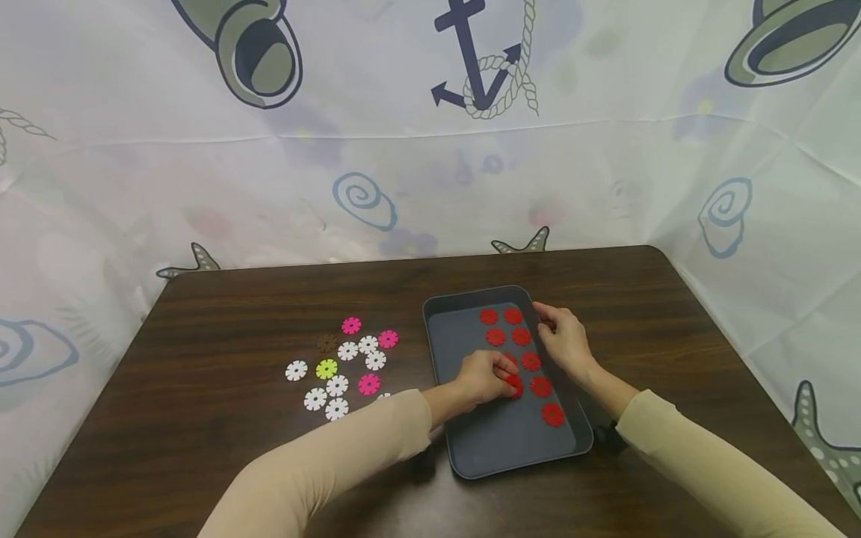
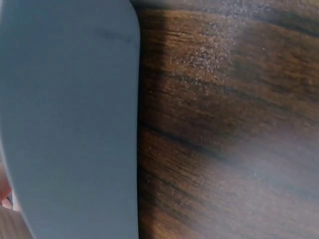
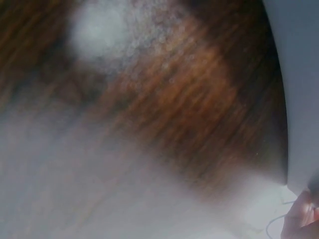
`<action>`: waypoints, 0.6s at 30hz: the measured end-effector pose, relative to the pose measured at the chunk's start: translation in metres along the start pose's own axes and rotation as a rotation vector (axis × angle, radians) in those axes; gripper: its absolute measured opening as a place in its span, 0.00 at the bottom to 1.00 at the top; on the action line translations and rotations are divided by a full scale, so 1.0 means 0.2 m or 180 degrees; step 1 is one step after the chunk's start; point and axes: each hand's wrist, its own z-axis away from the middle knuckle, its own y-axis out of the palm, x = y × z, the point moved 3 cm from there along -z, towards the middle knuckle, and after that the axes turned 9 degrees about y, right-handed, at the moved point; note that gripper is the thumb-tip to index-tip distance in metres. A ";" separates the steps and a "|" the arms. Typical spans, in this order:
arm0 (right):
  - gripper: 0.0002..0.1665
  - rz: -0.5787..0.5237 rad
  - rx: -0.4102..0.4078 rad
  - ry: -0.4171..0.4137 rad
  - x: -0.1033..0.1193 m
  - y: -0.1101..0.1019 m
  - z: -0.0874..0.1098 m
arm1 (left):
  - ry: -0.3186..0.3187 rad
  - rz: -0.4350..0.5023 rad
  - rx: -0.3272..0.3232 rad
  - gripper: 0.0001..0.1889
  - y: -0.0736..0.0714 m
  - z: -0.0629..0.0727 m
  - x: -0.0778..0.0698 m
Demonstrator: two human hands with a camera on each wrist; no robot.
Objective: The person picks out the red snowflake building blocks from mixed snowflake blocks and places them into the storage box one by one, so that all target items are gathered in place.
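Note:
A dark grey baking tray (image 1: pixel 487 452) lies on the table, with two columns of red notched discs (image 1: pixel 553 415) inside it. My left hand (image 1: pixel 483 377) reaches over the tray's left side and pinches a red disc (image 1: pixel 515 385) low in the left column; its fingers partly cover that disc and the one above. With fingers and thumb at the right rim, my right hand (image 1: pixel 566 340) holds the tray. Both wrist views mostly show the tray's outer side (image 2: pixel 70 119) and wood, with a hand only at the edge.
Left of the tray, loose notched discs lie on the brown wooden table (image 1: pixel 202 359): several white discs (image 1: pixel 315 399), pink discs (image 1: pixel 368 384), a yellow-green disc (image 1: pixel 326 368) and a brown disc (image 1: pixel 327 343). A printed cloth (image 1: pixel 430 187) hangs behind the table.

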 end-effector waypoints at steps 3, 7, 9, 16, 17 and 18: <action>0.24 0.0013 -0.0003 0.0001 0.00 0.00 0.00 | 0.0095 -0.0131 -0.0022 0.12 0.01 0.00 0.01; 0.24 0.0010 -0.0023 -0.0005 0.00 0.00 0.00 | 0.0234 -0.0295 -0.0068 0.11 0.02 0.00 0.01; 0.24 0.0006 -0.0040 -0.0011 0.01 0.00 0.00 | 0.0309 -0.0353 -0.0094 0.11 0.02 0.00 0.01; 0.24 0.0018 -0.0059 -0.0022 0.00 0.01 0.00 | 0.0560 -0.0630 -0.0125 0.10 0.03 0.00 0.01; 0.24 0.0013 -0.0061 -0.0019 0.00 0.01 0.00 | 0.0602 -0.0709 -0.0131 0.10 0.03 0.00 0.01; 0.24 0.0010 -0.0062 -0.0017 -0.01 0.01 0.00 | 0.0631 -0.0777 -0.0143 0.10 0.03 0.00 0.02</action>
